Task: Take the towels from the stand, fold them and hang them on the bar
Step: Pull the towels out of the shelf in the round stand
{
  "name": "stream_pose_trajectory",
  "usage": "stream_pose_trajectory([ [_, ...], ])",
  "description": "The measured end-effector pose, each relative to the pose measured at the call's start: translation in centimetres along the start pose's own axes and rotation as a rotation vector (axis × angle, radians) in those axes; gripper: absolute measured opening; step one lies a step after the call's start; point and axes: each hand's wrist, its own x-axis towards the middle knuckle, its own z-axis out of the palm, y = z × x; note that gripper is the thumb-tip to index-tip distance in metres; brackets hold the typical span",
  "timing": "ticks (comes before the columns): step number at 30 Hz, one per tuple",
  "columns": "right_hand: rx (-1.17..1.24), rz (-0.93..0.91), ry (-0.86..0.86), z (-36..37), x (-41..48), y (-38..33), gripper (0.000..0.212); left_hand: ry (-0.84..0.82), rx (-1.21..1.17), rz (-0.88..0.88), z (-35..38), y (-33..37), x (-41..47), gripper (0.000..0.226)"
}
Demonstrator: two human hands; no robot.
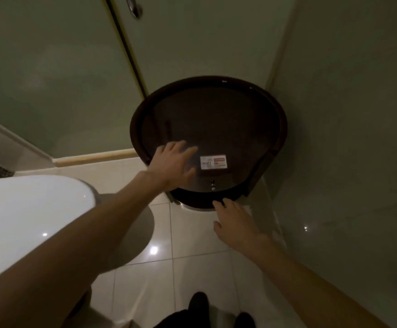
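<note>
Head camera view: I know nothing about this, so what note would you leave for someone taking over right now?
Left hand: open, spread above the top of the stand, beside the WiFi card.
Right hand: open, fingertips at the stand's front rim.
No towels or bar in view.
Nothing visibly done; fetching, folding and hanging all remain.

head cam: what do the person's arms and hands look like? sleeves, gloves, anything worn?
Nothing worn that shows. The left forearm and right forearm are bare to the frame edge: no sleeves. The left hand and right hand have no gloves; no watch, band or ring is visible, though the light is dim and the left hand is blurred.
</note>
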Motion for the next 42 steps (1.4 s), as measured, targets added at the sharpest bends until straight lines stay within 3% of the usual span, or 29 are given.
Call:
stream_pose_trajectory([
  [5, -0.141, -0.075, 0.055, 6.7, 6.4, 3.6, 0.043, 0.03, 0.029, -0.04, 7.4, -1.2, 6.6, 0.064],
  [11, -0.196, -0.106, 0.275, 12.2, 13.2, 6.2, 0.042, 0.1, -0.021, -0.053, 14.3, -2.3, 12.0, 0.062],
  [19, -0.22, -0.196, 0.645, 14.5, 16.9, 7.5, 0.015, 0.331, -0.027, -0.079, 17.8, -2.4, 15.2, 0.063],
  [25, -0.206, -0.248, 0.779, 15.6, 18.0, 8.2, 0.024, 0.36, -0.007, -0.085, 18.1, -2.6, 15.9, 0.061],
  [42, -0.235, -0.374, 0.772, 17.2, 13.8, 8.1, 0.016, 0.285, -0.072, -0.089, 17.6, -2.6, 15.4, 0.078],
])
